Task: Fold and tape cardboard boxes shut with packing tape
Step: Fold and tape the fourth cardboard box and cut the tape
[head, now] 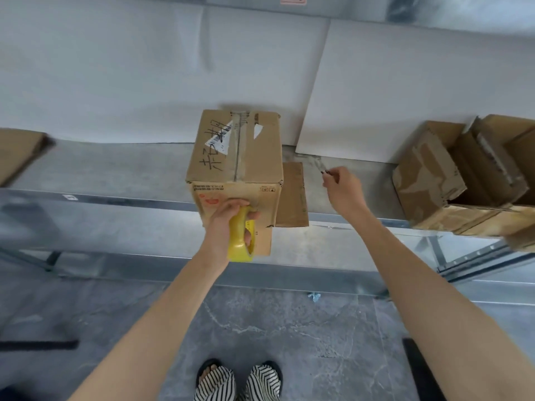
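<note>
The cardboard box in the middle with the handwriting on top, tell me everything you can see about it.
The cardboard box is brown, worn card, standing upright on the grey bench by the wall. Its top flaps are closed, with clear tape along the seam, black handwriting and a torn white label. One loose flap lies flat to its right; another flap hangs over the bench edge. The left hand, holding a yellow tape roll, is at its front face.

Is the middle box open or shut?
Shut: the box has flat top flaps with tape along their seam.
</note>
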Action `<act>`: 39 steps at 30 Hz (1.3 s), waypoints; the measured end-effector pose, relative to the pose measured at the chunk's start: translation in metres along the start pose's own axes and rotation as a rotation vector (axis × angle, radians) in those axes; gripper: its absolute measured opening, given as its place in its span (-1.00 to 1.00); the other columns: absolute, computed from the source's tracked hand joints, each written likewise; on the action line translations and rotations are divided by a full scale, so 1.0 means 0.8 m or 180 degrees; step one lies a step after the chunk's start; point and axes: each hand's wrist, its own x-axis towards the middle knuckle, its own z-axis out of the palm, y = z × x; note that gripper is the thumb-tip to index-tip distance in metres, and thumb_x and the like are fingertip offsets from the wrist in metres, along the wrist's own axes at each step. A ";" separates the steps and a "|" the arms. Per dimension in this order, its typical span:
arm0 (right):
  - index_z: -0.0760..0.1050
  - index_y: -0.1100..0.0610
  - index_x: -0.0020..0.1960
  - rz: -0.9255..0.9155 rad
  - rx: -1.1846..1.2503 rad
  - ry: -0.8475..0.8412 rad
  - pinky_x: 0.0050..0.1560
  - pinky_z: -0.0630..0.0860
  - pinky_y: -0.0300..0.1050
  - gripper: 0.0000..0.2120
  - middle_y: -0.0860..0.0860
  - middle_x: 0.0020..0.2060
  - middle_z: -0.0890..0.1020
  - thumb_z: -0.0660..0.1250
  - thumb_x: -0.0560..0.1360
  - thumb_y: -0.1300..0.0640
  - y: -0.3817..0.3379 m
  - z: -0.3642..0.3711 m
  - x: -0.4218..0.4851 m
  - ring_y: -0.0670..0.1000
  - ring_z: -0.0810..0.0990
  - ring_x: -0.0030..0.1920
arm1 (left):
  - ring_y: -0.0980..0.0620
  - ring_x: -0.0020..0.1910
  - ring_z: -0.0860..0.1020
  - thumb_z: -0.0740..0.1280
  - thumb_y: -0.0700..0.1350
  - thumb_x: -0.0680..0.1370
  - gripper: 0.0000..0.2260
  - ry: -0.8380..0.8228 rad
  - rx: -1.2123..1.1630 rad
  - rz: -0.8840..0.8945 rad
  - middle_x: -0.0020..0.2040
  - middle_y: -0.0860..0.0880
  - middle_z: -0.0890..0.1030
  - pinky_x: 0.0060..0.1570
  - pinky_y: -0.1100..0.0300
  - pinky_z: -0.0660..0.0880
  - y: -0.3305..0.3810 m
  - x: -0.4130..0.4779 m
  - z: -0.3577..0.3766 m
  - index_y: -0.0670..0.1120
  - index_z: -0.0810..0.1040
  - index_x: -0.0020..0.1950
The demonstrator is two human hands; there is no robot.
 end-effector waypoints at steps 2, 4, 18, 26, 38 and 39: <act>0.49 0.19 0.07 -0.0185 0.0411 0.0089 -0.40 0.32 -0.31 -0.83 0.04 -0.16 0.56 0.18 0.60 0.13 -0.032 -0.004 -0.022 -0.10 0.41 -0.34 | -0.08 -0.26 0.58 0.10 -0.31 0.61 -0.79 -0.0102 -0.0104 -0.0091 -0.30 -0.10 0.64 -0.60 0.31 0.37 0.004 -0.004 0.002 -0.19 0.49 -0.14; 0.51 0.15 0.02 -0.0346 0.0713 0.0147 -0.43 0.30 -0.43 -0.87 0.01 -0.23 0.55 0.23 0.57 0.11 -0.061 -0.009 -0.047 -0.15 0.40 -0.38 | -0.09 -0.22 0.56 0.11 -0.30 0.62 -0.78 -0.0171 -0.0053 -0.0186 -0.29 -0.07 0.66 -0.57 0.29 0.39 0.005 -0.005 0.001 -0.19 0.49 -0.14; 0.61 0.10 -0.08 -0.0760 -0.0461 -0.0748 -0.18 0.42 -0.07 -0.83 0.05 -0.22 0.63 0.26 0.57 0.09 -0.082 0.034 -0.127 0.05 0.53 -0.22 | 0.06 -0.47 0.53 0.16 -0.27 0.63 -0.77 -0.0136 0.0161 -0.0400 -0.01 -0.26 0.59 -0.54 0.20 0.42 0.005 0.004 -0.008 -0.15 0.50 -0.20; 0.61 0.11 -0.14 -0.0730 -0.0203 -0.0872 -0.37 0.28 -0.22 -0.81 -0.34 -0.48 0.54 0.26 0.57 0.15 -0.096 0.052 -0.130 -0.03 0.35 -0.38 | -0.06 -0.54 0.46 0.15 -0.27 0.62 -0.73 -0.0234 0.0238 -0.0398 -0.19 -0.21 0.62 -0.51 0.20 0.40 0.007 0.006 -0.012 -0.14 0.53 -0.22; 0.64 0.16 -0.15 -0.0951 0.0011 -0.0733 -0.41 0.24 -0.26 -0.80 -0.34 -0.49 0.53 0.28 0.56 0.17 -0.089 0.056 -0.128 0.01 0.35 -0.38 | -0.04 -0.50 0.46 0.13 -0.27 0.61 -0.77 -0.0273 0.0373 -0.0286 -0.21 -0.19 0.59 -0.48 0.19 0.39 0.006 0.005 -0.010 -0.14 0.53 -0.15; 0.64 0.15 -0.16 -0.0935 0.0048 -0.0743 -0.42 0.23 -0.26 -0.80 -0.34 -0.50 0.53 0.28 0.56 0.18 -0.089 0.056 -0.127 0.01 0.34 -0.38 | -0.02 -0.47 0.48 0.13 -0.27 0.61 -0.78 -0.0280 0.0341 -0.0284 -0.21 -0.18 0.59 -0.49 0.20 0.39 0.006 0.004 -0.010 -0.14 0.53 -0.15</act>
